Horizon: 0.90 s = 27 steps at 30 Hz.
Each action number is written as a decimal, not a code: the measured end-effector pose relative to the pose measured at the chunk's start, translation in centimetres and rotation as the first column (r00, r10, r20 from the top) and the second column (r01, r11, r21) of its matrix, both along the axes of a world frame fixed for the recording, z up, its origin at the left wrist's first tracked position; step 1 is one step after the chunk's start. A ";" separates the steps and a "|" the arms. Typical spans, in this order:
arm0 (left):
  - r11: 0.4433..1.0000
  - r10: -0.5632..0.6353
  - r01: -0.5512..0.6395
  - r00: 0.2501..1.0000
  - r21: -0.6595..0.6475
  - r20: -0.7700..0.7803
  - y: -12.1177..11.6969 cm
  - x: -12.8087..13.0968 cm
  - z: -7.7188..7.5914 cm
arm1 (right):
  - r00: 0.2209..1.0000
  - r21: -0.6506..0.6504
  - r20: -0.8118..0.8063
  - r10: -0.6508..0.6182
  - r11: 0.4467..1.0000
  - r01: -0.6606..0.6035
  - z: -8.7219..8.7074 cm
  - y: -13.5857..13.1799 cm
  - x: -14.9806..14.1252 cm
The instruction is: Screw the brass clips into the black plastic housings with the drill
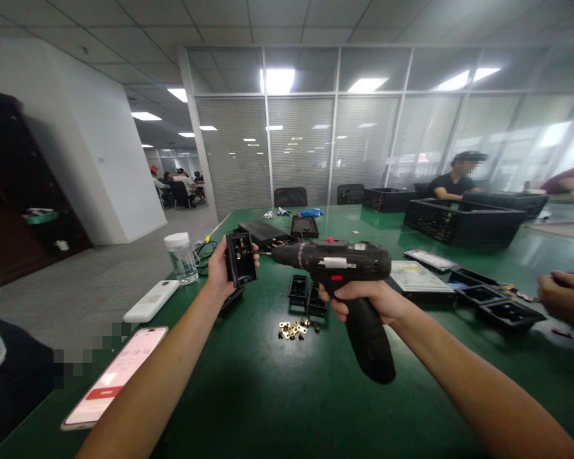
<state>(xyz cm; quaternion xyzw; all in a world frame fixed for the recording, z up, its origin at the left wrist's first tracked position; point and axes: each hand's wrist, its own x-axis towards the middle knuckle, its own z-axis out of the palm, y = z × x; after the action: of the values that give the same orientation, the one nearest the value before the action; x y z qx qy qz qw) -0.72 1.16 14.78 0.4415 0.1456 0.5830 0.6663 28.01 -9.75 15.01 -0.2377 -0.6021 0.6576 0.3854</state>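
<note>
My right hand [363, 298] is wrapped round the grip of a black cordless drill [344, 260], which points left. My left hand [221, 268] holds a small black plastic housing [242, 260] upright, its open side with brass pieces inside turned toward the drill. The bit's tip reaches the housing; whether it touches a screw cannot be made out. Below the drill, two similar black housings [298, 291] stand on the green table [268, 395]. In front of them lies a small pile of brass plates and dark screws [293, 329].
At the left edge are a phone [119, 376], a white power bank [152, 301] and a clear jar [182, 260]. More black housings [509, 313] and a boxed device [421, 279] lie right, near another person's hand [567, 296]. Large black cases [462, 220] stand farther back, with a seated person behind.
</note>
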 end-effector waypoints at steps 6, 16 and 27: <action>1.000 -0.002 0.002 1.000 0.016 0.014 0.0 0.0 -0.1 | 1.000 -0.003 -0.001 0.000 1.000 0.000 0.0 -0.1 0.0; 1.000 -0.011 0.011 1.000 0.010 0.016 -0.1 0.1 0.0 | 1.000 -0.008 -0.027 0.003 1.000 -0.003 0.3 -0.2 -0.1; 1.000 -0.015 0.014 1.000 0.013 0.017 -0.1 0.0 -0.1 | 1.000 0.008 -0.026 0.007 1.000 -0.007 0.3 -0.2 -0.1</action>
<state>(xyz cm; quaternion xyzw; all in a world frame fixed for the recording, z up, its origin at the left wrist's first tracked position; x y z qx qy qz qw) -0.68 1.10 14.70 0.4418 0.1332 0.5828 0.6689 27.88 -9.95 15.27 -0.2254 -0.6007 0.6594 0.3918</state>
